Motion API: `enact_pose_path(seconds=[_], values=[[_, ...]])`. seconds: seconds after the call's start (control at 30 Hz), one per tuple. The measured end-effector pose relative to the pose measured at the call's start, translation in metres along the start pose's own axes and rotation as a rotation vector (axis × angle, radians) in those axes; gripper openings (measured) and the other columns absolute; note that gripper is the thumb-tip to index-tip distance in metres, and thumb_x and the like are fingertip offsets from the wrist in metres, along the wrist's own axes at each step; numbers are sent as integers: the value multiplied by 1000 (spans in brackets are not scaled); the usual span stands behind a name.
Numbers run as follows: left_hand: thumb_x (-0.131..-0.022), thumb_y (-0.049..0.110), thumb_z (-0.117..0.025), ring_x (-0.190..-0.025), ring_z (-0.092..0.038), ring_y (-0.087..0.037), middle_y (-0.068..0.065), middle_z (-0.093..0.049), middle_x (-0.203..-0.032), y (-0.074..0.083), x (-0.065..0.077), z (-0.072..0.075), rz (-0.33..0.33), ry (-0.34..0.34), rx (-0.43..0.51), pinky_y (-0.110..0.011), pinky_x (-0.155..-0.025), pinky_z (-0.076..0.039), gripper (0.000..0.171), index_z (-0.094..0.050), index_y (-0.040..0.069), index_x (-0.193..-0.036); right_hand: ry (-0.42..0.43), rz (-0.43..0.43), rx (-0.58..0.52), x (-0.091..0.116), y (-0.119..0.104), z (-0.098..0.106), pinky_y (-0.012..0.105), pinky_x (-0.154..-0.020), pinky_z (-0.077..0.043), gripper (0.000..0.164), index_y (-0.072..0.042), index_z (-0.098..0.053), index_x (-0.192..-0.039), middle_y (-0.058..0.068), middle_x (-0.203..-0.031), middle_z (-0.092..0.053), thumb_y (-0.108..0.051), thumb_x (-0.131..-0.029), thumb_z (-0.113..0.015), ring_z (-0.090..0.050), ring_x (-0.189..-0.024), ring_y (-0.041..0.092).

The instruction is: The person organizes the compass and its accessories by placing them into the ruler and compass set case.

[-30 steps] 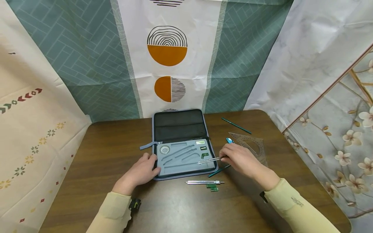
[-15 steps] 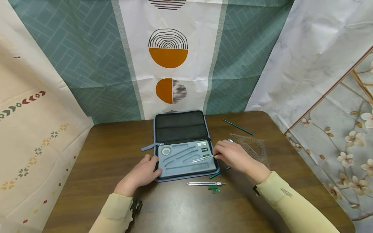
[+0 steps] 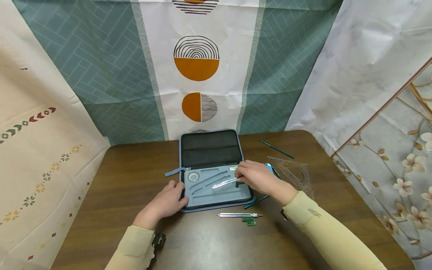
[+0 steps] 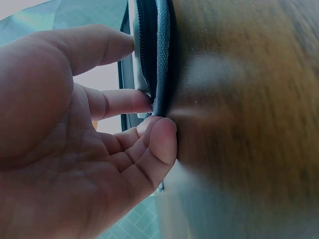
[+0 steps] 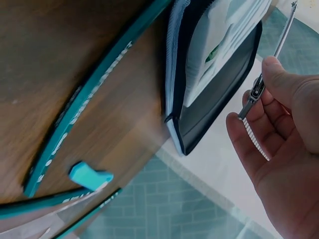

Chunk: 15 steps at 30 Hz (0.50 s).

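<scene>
A silver drawing compass (image 3: 224,183) hangs at a slant over the grey moulded tray (image 3: 202,203) of an unzipped geometry set case (image 3: 210,150). My right hand (image 3: 258,176) pinches its hinge end between thumb and fingertips; the right wrist view shows the metal hinge (image 5: 256,89) and ribbed handle (image 5: 255,139). At the case's left edge, my left hand (image 3: 167,202) holds the rim. Up close, the left wrist view has bent fingers (image 4: 162,139) against the zipper edge (image 4: 162,59), the thumb nearer the tray. My right hand hides part of the tray's right side.
Another silver compass (image 3: 237,215) lies in front of the case by small green pieces (image 3: 249,221). To the right are a clear set square (image 3: 293,172), green pencils (image 3: 276,148) and a blue object (image 3: 269,167). A round dial (image 3: 193,177) sits in the tray.
My right hand has moved left over the tray with the compass, whose tip now points at the tray's middle slots. My left hand stays at the case's left edge.
</scene>
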<state>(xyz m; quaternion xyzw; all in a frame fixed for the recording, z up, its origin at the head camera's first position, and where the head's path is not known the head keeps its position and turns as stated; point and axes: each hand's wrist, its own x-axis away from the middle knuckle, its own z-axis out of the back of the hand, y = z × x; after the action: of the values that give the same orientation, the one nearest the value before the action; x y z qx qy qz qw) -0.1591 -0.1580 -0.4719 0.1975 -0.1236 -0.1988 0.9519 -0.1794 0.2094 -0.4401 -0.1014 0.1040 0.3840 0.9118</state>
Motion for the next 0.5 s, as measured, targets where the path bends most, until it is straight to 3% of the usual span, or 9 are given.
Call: enact_pose_path(seconds=[0.17, 0.5], values=[[-107, 25, -70, -98, -52, -27, -18, -54, -118, -1, -1, -1, 5, -2, 3, -48, -85, -50, 43, -60, -2, -139, -13, 10, 4, -9, -1, -7, 30, -75, -50, 16, -14, -72, -102, -4, -99, -65, -10, -97, -86, -55, -86, 14], [-106, 24, -71, -100, -53, -28, -19, -55, -121, 0, 0, 0, 12, 6, 3, -50, -88, -52, 43, -60, -2, -139, -77, 1, 16, -28, -3, -20, 32, -80, -54, 13, -15, -75, -105, -4, -103, -68, -12, -98, -86, -59, -91, 15]])
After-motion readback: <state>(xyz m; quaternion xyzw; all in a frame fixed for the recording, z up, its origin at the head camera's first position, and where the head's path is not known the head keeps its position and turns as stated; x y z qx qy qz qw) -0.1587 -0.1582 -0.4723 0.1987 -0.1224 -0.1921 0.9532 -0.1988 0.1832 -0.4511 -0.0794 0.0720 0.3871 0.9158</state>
